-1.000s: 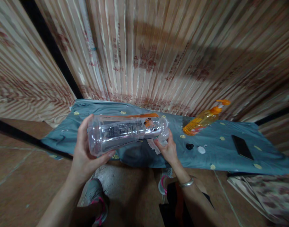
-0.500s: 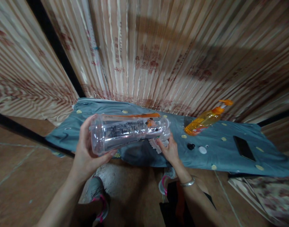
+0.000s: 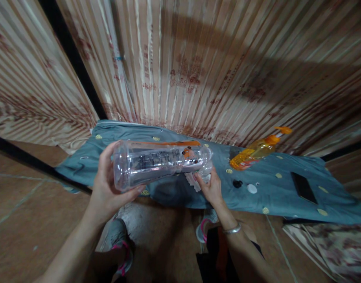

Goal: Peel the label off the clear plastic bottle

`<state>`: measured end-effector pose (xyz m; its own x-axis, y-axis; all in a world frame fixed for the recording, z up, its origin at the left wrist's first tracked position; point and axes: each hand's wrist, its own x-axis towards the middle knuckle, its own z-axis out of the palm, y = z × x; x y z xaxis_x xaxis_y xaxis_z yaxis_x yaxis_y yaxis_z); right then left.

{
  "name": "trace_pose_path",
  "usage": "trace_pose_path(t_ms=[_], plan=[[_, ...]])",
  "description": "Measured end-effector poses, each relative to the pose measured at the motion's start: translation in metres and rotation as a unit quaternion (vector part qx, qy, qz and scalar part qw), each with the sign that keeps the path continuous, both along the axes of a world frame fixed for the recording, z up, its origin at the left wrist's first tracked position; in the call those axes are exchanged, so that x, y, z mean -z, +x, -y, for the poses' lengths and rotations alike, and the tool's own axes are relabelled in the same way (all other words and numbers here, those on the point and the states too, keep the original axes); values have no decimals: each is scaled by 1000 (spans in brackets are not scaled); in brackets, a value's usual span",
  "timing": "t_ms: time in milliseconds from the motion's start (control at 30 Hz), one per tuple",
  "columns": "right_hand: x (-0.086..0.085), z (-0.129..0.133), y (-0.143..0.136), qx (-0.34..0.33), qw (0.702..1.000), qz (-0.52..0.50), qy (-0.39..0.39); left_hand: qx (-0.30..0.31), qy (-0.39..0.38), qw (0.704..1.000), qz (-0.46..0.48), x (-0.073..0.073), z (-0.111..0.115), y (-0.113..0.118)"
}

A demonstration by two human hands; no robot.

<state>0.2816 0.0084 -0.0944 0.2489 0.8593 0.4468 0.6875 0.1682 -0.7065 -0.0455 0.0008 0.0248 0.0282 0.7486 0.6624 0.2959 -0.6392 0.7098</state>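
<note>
A large clear plastic bottle with black print and an orange band lies on its side in the air, held between both hands just above the near edge of a low surface draped with a grey-blue cloth dotted with yellow spots. The left hand cups the bottle's flat base end, thumb across the front and fingers curled round the back, closed on the plastic. The right hand is at the neck end, its fingers pinched narrow around the mouth of the bottle together with a small piece of white crumpled material; whether that is paper or cloth cannot be told. A silver bangle sits on the right wrist. Further right on the cloth, an orange pump bottle of amber liquid lies tilted on its side, well apart from the hands. Between it and the hands rest a small black cap and, just beside it, a small white round disc. A flat black phone lies near the right end of the cloth. Behind the surface hangs a striped pinkish-beige curtain with red print. Below, the person's grey shoes with pink trim stand on a brown tiled floor.
</note>
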Motion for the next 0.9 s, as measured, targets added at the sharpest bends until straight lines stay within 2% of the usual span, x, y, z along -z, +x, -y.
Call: trace_pose_path(t_ms=[267,900], plan=[[-6,1,-1,-8,1000,-10,-18,3,18,1000,5,0,-1,1],[-1,0,0,-2,1000,4,5,19,11,1000,22,1,0,1]])
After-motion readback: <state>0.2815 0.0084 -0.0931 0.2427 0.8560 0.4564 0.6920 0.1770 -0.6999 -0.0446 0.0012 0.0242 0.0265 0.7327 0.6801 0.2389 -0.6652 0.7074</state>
